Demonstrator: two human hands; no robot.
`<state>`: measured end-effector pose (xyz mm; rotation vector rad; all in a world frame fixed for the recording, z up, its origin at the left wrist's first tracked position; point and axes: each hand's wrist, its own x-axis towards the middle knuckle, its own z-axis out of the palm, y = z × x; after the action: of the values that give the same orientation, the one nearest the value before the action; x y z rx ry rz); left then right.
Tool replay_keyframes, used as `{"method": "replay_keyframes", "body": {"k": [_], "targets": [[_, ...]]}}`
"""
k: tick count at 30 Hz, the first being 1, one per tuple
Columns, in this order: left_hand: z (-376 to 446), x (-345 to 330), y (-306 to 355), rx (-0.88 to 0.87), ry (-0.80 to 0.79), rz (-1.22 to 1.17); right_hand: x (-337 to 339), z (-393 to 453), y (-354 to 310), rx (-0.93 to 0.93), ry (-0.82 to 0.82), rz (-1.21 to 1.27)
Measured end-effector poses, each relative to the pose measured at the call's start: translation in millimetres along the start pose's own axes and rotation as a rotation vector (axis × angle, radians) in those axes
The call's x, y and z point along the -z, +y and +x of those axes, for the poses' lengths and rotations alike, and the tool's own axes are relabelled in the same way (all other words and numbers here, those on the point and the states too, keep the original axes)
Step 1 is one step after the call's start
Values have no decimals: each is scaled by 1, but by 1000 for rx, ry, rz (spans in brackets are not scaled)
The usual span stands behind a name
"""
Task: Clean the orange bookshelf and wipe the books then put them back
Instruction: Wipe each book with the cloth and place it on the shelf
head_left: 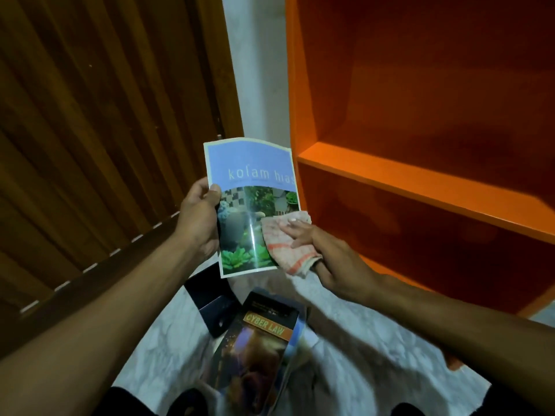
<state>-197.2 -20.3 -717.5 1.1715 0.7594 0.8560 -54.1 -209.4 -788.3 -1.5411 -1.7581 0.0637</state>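
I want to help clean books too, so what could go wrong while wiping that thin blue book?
1. The blue book is thin and already bends; the left hand grips only one edge, so the right hand pressing the cloth might crease the cover.
2. The Cyber Law book and a dark book lie on the floor just below, where they could be stepped on.

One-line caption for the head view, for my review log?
Left hand holds a booklet while right hand wipes it with a cloth beside the bookshelf.
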Motion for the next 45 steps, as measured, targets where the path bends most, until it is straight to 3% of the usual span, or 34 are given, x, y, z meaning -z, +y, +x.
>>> {"method": "replay_keyframes", "body": {"k": [5,8,10,15,19,25,30,33,41,43,45], "targets": [[2,19,-3,9,84,98,-11,-18,-8,120,-192,-66],[1,25,-9,-53,48,177,-10,-16,-4,12,-170,-31],[-1,26,-13,-27,-5,214,-7,-5,0,-128,-19,53],[-11,18,-22,-3,-110,262,10,46,-4,-416,555,188],[-22,-1,-26,7,-170,215,16,78,-2,-480,675,160],[-33,-34,-24,145,-221,-73,-19,71,-20,-348,344,85],[-14,-15,-21,277,-91,-294,-45,47,-20,-154,155,87],[-2,1,-21,271,22,-265,-49,32,-20,75,-21,44],[8,22,-9,186,112,-221,-51,0,-19,358,-314,-166],[14,27,-7,181,126,-215,-51,-10,-10,270,-349,-181],[18,32,-5,197,147,-195,-52,-22,6,-39,-333,-87]]}}
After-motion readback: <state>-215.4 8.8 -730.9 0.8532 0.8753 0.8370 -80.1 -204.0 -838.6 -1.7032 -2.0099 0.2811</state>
